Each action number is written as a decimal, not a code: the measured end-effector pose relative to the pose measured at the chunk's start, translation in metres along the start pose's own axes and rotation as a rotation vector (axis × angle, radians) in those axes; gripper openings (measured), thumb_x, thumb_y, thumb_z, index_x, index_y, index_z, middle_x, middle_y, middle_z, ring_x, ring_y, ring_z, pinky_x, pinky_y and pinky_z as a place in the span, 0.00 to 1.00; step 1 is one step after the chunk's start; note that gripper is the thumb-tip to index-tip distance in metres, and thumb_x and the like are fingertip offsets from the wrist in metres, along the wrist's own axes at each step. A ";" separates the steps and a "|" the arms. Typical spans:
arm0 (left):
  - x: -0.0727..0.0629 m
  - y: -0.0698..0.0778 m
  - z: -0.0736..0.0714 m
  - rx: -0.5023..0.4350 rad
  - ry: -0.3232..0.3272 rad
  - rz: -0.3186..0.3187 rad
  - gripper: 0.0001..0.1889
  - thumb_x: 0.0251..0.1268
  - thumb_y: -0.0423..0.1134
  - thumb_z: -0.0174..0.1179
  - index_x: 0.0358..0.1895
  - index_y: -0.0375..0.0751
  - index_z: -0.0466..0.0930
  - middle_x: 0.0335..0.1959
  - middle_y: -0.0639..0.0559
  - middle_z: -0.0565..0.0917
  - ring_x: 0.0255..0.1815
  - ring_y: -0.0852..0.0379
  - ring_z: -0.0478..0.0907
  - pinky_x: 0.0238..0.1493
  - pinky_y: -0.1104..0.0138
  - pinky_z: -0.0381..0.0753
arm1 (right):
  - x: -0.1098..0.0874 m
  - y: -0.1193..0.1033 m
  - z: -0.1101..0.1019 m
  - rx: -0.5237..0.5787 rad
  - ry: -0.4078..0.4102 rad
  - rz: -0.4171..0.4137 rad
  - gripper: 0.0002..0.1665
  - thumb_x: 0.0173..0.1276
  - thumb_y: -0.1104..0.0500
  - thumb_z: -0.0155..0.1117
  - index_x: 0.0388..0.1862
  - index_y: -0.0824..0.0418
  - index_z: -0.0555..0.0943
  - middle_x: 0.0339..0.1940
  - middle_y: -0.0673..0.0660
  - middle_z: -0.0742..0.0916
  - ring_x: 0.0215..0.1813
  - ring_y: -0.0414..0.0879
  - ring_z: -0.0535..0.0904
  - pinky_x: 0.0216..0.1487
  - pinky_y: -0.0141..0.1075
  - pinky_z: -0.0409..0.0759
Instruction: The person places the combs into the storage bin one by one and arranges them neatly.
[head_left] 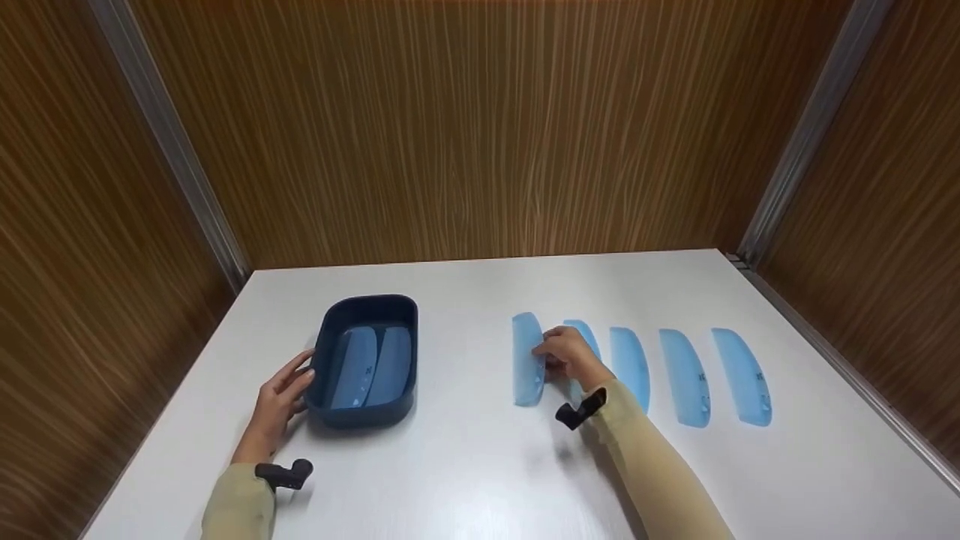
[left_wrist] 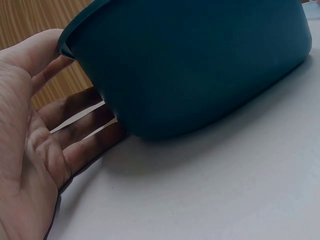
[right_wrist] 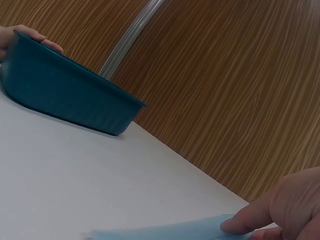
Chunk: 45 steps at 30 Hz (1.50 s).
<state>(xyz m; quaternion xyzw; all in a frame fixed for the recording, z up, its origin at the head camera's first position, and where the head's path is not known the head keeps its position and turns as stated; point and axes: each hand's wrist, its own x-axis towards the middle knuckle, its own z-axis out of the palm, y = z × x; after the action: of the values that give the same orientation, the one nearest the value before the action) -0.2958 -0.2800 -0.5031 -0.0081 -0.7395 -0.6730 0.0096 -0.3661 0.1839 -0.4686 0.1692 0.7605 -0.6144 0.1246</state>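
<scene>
My right hand pinches the curved edge of a pale blue half-moon plastic piece, the leftmost in a row, with small marks near its lower end. In the right wrist view, fingertips rest on this piece. At the left, a dark blue tub holds two similar pieces lying side by side. My left hand touches the tub's left side; the left wrist view shows fairly straight fingers against its outer wall and one digit at the rim.
To the right of the held piece, several more pale blue pieces lie spaced in a row on the white table; my right hand and sleeve partly cover the nearest ones. Wood-grain panels stand at the back and both sides.
</scene>
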 end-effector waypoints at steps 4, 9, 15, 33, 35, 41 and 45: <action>-0.001 0.000 0.001 -0.021 0.000 -0.003 0.29 0.66 0.49 0.56 0.69 0.51 0.62 0.65 0.44 0.67 0.62 0.50 0.68 0.48 0.62 0.75 | -0.002 0.001 -0.001 0.085 -0.033 0.003 0.29 0.57 0.68 0.66 0.57 0.66 0.68 0.53 0.65 0.76 0.44 0.52 0.75 0.36 0.39 0.76; 0.001 -0.002 0.000 -0.019 -0.006 -0.007 0.30 0.66 0.50 0.55 0.70 0.52 0.61 0.66 0.44 0.66 0.63 0.49 0.66 0.50 0.63 0.74 | -0.005 0.002 -0.001 0.157 -0.062 -0.001 0.31 0.56 0.67 0.67 0.58 0.62 0.67 0.49 0.63 0.76 0.35 0.50 0.75 0.30 0.38 0.74; 0.000 -0.001 0.001 -0.023 -0.006 -0.003 0.30 0.66 0.50 0.56 0.70 0.53 0.61 0.66 0.45 0.66 0.63 0.49 0.66 0.51 0.61 0.73 | -0.007 0.002 -0.001 0.215 -0.099 -0.013 0.32 0.57 0.66 0.67 0.59 0.60 0.67 0.45 0.62 0.77 0.24 0.47 0.71 0.24 0.37 0.71; 0.001 -0.004 0.000 -0.020 0.004 0.005 0.30 0.65 0.50 0.56 0.69 0.51 0.62 0.65 0.44 0.67 0.60 0.54 0.68 0.47 0.65 0.75 | -0.018 -0.010 0.006 0.353 -0.195 -0.043 0.31 0.57 0.67 0.67 0.59 0.60 0.67 0.49 0.64 0.78 0.26 0.48 0.75 0.27 0.37 0.73; 0.002 -0.004 0.000 -0.009 0.009 0.005 0.29 0.66 0.50 0.56 0.69 0.52 0.62 0.65 0.44 0.67 0.61 0.53 0.68 0.47 0.65 0.75 | -0.019 -0.010 0.008 0.366 -0.210 -0.056 0.32 0.57 0.68 0.67 0.59 0.61 0.66 0.48 0.65 0.78 0.28 0.49 0.78 0.28 0.38 0.76; 0.003 -0.005 0.000 -0.007 0.011 0.013 0.29 0.66 0.50 0.56 0.69 0.52 0.62 0.65 0.44 0.68 0.62 0.50 0.67 0.48 0.65 0.75 | -0.020 -0.012 0.014 0.371 -0.223 -0.060 0.31 0.57 0.69 0.66 0.59 0.60 0.67 0.48 0.65 0.78 0.32 0.52 0.81 0.28 0.39 0.78; 0.002 -0.005 0.000 -0.006 0.009 0.014 0.29 0.66 0.50 0.56 0.69 0.52 0.62 0.65 0.44 0.68 0.63 0.49 0.66 0.49 0.63 0.74 | -0.021 -0.014 0.019 0.376 -0.232 -0.065 0.30 0.57 0.69 0.65 0.58 0.59 0.67 0.47 0.64 0.79 0.30 0.51 0.79 0.27 0.38 0.78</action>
<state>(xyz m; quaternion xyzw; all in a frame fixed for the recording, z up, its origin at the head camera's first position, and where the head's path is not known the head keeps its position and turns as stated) -0.2984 -0.2805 -0.5077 -0.0103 -0.7374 -0.6752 0.0173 -0.3529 0.1608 -0.4521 0.0931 0.6184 -0.7643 0.1575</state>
